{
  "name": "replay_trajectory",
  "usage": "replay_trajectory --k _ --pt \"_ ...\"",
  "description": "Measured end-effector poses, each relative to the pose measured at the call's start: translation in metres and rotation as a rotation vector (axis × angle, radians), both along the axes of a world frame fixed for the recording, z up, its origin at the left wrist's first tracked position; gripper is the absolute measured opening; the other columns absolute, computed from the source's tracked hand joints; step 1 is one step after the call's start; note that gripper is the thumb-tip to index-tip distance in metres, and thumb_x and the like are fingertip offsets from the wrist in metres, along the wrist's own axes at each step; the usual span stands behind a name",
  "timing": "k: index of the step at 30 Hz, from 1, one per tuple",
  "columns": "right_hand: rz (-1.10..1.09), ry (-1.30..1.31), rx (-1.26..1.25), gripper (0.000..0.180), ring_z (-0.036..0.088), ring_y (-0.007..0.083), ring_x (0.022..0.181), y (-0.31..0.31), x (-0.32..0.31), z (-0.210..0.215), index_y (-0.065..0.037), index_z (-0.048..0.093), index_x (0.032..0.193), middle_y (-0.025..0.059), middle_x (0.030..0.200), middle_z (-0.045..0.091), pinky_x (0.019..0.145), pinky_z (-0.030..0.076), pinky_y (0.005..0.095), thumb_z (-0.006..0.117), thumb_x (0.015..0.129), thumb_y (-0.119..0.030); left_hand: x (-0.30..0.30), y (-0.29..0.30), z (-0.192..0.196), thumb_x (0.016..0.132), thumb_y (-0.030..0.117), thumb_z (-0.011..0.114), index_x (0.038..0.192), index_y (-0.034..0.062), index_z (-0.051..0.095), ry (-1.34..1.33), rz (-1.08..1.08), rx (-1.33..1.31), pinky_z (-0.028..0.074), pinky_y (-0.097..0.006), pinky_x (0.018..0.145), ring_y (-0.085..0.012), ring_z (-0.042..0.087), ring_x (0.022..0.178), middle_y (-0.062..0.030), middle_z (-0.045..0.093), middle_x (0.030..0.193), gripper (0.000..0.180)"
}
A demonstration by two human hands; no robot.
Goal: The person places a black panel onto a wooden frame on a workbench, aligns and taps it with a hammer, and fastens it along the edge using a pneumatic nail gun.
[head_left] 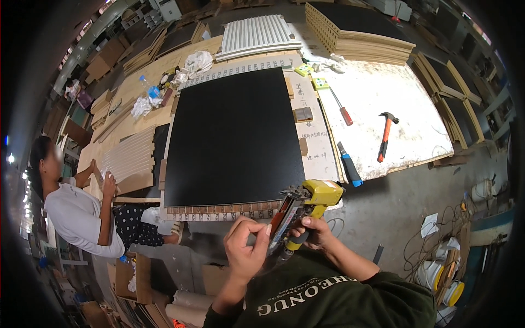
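Right hand [313, 234] is closed round the grip of a yellow nail gun [303, 205], held just off the near edge of the black panel [235, 136] on the worktop [383, 93]; left hand [246, 246] pinches at the gun's magazine, fingers curled on its rear part; judged step: loading or clearing the magazine, tool not yet on the work; next move likely calls for seating the magazine, then setting the nose square on the slatted strip [219, 210] along the panel's near edge; orange hammer [385, 134] and blue-handled tool [349, 164] lie untouched to the right; a co-worker [82, 213] handles a slatted board at left.
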State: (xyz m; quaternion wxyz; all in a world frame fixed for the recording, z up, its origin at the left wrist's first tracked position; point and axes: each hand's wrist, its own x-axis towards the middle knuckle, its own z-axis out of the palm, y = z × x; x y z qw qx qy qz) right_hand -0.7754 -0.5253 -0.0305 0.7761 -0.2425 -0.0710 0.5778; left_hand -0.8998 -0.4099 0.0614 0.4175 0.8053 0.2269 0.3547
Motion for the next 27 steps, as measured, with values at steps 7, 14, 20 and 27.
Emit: replay_trajectory --k 7,14,20,27 --pt "0.020 -0.002 -0.012 0.016 0.051 0.0159 0.065 0.001 -0.001 0.003 -0.005 0.053 0.084 0.0026 0.066 0.049 0.070 0.044 0.0326 0.059 0.078 -0.018 0.006 -0.005 -0.011 0.073 -0.001 0.064 0.073 0.0001 0.054 -0.056 0.038 0.015 0.042 -0.028 0.056 -0.0220 0.052 0.059 -0.0098 0.054 0.067 0.011" --pt "-0.013 0.014 -0.048 0.015 0.051 0.0155 0.064 0.000 -0.002 0.001 -0.004 0.052 0.083 0.0027 0.065 0.049 0.067 0.044 0.0308 0.059 0.078 -0.017 -0.001 -0.005 -0.010 0.075 0.004 0.065 0.084 -0.0006 0.059 0.015 -0.026 0.011 0.045 -0.030 0.059 -0.0241 0.056 0.064 -0.0107 0.055 0.072 0.011" --pt "-0.020 0.018 -0.035 0.015 0.050 0.0151 0.064 0.004 0.000 -0.001 -0.004 0.051 0.083 0.0027 0.064 0.048 0.063 0.042 0.0287 0.059 0.078 -0.017 -0.008 -0.017 -0.015 0.082 0.022 0.063 0.119 -0.0064 0.050 0.149 -0.047 0.215 0.046 -0.035 0.077 -0.0303 0.056 0.089 -0.0188 0.054 0.103 0.048" --pt "-0.045 0.007 -0.078 0.015 0.049 0.0152 0.065 0.006 -0.001 0.000 -0.006 0.051 0.077 0.0025 0.065 0.047 0.065 0.042 0.0285 0.060 0.077 -0.018 -0.011 -0.013 -0.019 0.078 0.028 0.065 0.129 -0.0037 0.041 0.133 -0.056 0.094 0.046 -0.038 0.080 -0.0330 0.056 0.095 -0.0203 0.054 0.109 0.064"
